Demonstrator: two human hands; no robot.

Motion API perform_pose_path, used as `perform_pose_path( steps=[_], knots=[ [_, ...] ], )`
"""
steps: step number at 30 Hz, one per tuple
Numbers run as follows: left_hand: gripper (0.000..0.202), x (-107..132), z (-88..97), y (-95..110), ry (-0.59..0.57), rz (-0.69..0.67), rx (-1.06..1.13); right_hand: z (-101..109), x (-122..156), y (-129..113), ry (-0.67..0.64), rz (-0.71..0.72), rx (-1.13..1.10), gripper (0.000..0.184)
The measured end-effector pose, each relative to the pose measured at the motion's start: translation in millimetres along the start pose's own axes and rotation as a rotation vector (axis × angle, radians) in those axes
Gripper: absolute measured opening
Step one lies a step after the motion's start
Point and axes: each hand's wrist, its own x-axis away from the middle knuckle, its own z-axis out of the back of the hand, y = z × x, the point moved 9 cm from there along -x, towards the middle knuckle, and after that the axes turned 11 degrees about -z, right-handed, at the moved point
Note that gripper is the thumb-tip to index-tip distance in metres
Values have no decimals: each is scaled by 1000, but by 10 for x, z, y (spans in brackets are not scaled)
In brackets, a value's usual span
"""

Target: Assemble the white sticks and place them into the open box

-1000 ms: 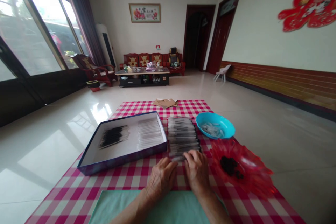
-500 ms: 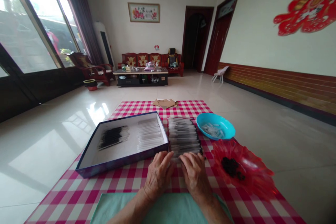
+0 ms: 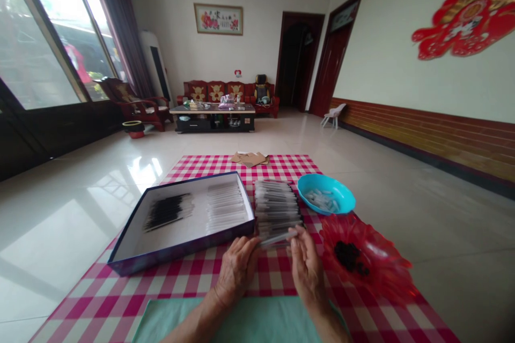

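Note:
A translucent pen barrel [image 3: 278,238] is held level between my two hands, in front of a row of pens. My left hand [image 3: 237,263] pinches its left end, and my right hand [image 3: 306,260] has its right end between thumb and fingertips. Just beyond lies the row of clear and dark pens [image 3: 278,203], side by side on the checked cloth. To the left, a shallow white-lined box [image 3: 197,220] contains a bunch of thin black-ended refills [image 3: 167,211] and a stack of clear barrels [image 3: 226,206].
A blue bowl [image 3: 346,201] at the right holds small whitish pieces. Nearer stands a red petal-shaped dish [image 3: 386,262] with small black parts. A green cloth [image 3: 241,321] lies under my forearms, and cardboard scraps [image 3: 251,159] are at the table's far edge.
My hands were down at the near end of the pen row. They have since lifted a barrel, and the right hand has turned and moved slightly outward. The whole view has shifted a little.

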Motion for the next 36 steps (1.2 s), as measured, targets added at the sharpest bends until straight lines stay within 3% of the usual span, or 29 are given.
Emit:
perform_pose_path(
  steps=[2, 6, 10, 14, 18, 24, 27, 32, 36],
  knots=[
    [22, -12, -6, 33, -20, -24, -35, 12, -30, 137, -30, -142, -153, 38],
    [26, -31, -50, 138, -121, -84, -178, -28, -37, 253, -73, -288, -332, 36],
    [33, -4, -100, 205, -210, -93, -356, -202, 16, 319, -200, -415, -331, 38],
    [43, 38, -180, 170, -308, -28, -438, -245, 29, 378, -198, -451, -311, 40],
    [40, 36, -190, 141, -340, 31, -409, -286, 40, 392, -216, -394, -228, 37],
    [29, 23, -188, 221, -326, -29, -281, -440, 161, 189, -448, -226, -76, 27],
    [30, 29, -208, 245, -294, -71, -231, -456, 187, 122, -480, -203, -60, 25],
    [26, 1, -181, 217, -242, -58, -231, -419, 196, 6, -405, -120, 34, 24],
    [22, -8, -192, 181, -254, -25, -225, -148, 14, -319, -236, 61, 336, 25]
  ],
)
